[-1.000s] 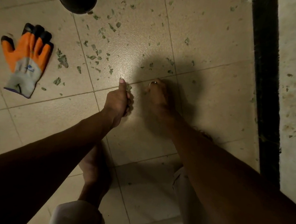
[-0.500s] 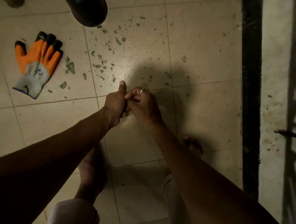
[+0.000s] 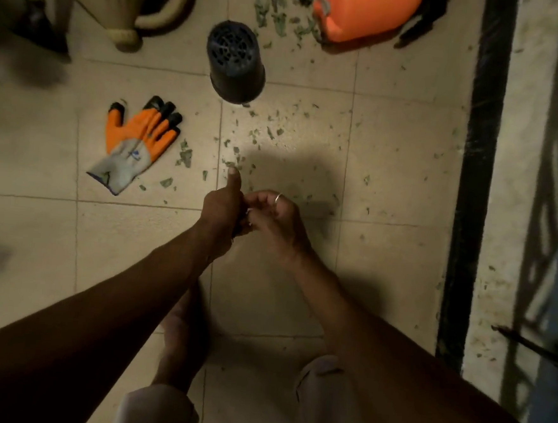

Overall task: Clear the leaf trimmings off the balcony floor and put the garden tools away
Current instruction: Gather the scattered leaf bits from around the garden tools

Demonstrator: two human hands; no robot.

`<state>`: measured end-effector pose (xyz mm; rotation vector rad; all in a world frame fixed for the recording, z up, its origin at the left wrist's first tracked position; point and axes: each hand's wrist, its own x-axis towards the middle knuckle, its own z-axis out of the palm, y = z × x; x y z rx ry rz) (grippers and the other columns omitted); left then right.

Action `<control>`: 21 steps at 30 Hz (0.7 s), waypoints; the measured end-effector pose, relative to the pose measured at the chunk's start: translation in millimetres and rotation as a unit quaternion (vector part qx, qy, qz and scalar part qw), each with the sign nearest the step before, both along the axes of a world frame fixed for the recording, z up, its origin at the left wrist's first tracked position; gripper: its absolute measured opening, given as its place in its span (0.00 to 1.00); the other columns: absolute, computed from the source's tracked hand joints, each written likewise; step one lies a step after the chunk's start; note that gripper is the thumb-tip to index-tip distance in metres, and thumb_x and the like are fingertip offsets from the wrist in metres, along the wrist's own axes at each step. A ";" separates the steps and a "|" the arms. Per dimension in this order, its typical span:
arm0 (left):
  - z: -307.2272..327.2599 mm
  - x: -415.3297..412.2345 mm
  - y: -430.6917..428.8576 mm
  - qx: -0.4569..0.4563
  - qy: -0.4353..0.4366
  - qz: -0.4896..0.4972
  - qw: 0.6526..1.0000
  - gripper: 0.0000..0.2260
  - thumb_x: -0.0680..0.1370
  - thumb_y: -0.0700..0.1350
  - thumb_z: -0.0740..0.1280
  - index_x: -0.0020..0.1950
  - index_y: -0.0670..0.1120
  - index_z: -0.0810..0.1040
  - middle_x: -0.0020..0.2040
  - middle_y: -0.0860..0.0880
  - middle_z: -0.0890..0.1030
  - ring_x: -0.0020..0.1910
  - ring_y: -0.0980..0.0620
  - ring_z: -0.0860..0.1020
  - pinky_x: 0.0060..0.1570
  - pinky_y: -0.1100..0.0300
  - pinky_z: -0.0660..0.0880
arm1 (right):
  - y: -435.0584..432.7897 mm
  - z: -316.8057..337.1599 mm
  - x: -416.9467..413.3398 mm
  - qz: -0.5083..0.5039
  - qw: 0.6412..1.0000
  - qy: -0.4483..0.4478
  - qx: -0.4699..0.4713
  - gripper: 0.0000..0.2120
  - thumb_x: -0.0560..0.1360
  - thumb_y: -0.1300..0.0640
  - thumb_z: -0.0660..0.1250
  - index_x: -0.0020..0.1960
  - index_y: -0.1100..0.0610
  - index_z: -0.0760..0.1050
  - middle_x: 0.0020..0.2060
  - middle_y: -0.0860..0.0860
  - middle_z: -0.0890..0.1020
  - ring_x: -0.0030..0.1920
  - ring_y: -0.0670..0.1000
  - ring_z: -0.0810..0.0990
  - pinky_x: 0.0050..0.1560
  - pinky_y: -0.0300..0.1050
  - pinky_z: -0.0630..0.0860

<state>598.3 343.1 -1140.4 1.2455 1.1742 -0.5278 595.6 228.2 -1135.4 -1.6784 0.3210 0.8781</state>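
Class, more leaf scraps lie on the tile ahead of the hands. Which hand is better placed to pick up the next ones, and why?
Probably the right hand: its fingers look loosely curled and free. The left hand is fisted, apparently around collected green leaf trimmings.

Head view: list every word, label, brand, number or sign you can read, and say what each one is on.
No text can be read in this frame.
Work glove: a small blue mark on the grey cuff, too small and blurred to read.
Orange container: a pale tag near its left edge, no legible writing.
Upturned black pot: only a moulded grid on its base, no lettering visible.
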 end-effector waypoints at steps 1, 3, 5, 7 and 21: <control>2.7 4.5 4.3 0.020 0.000 0.007 1.000 0.28 0.84 0.64 0.55 0.41 0.42 0.77 0.31 0.47 0.79 0.30 0.51 0.78 0.31 0.58 0.75 | 6.2 2.0 3.6 0.005 1.000 0.001 0.001 0.08 0.76 0.59 0.68 0.53 0.54 0.82 0.43 0.49 0.87 0.45 0.48 0.86 0.49 0.48 0.84; 5.7 11.2 14.9 0.043 0.007 0.021 0.999 0.28 0.84 0.65 0.55 0.44 0.42 0.78 0.37 0.44 0.81 0.36 0.47 0.81 0.33 0.58 0.78 | 17.1 6.0 10.8 0.025 1.000 -0.012 -0.010 0.06 0.76 0.55 0.71 0.52 0.53 0.82 0.43 0.48 0.87 0.44 0.47 0.86 0.47 0.43 0.82; 7.7 13.4 27.1 0.045 0.024 0.039 0.998 0.27 0.83 0.64 0.56 0.47 0.42 0.78 0.40 0.43 0.82 0.39 0.47 0.83 0.34 0.59 0.78 | 26.6 10.6 17.7 0.058 0.997 -0.037 -0.028 0.06 0.77 0.53 0.72 0.51 0.54 0.82 0.42 0.46 0.86 0.44 0.42 0.85 0.45 0.36 0.79; 8.2 10.0 37.8 0.044 0.023 0.033 0.998 0.26 0.84 0.63 0.57 0.53 0.41 0.80 0.39 0.44 0.81 0.39 0.47 0.82 0.39 0.56 0.80 | 34.4 16.4 23.7 0.088 0.993 -0.062 -0.049 0.04 0.76 0.54 0.72 0.49 0.54 0.83 0.42 0.44 0.85 0.43 0.39 0.83 0.42 0.29 0.75; -68.3 -36.6 107.8 -0.015 -0.030 0.141 0.990 0.19 0.83 0.59 0.63 0.49 0.44 0.81 0.29 0.51 0.73 0.23 0.55 0.68 0.24 0.63 0.63 | 158.2 -133.5 68.4 0.388 0.853 -0.252 -0.241 0.23 0.82 0.44 0.58 0.76 0.41 0.62 0.72 0.48 0.68 0.69 0.54 0.70 0.61 0.52 0.69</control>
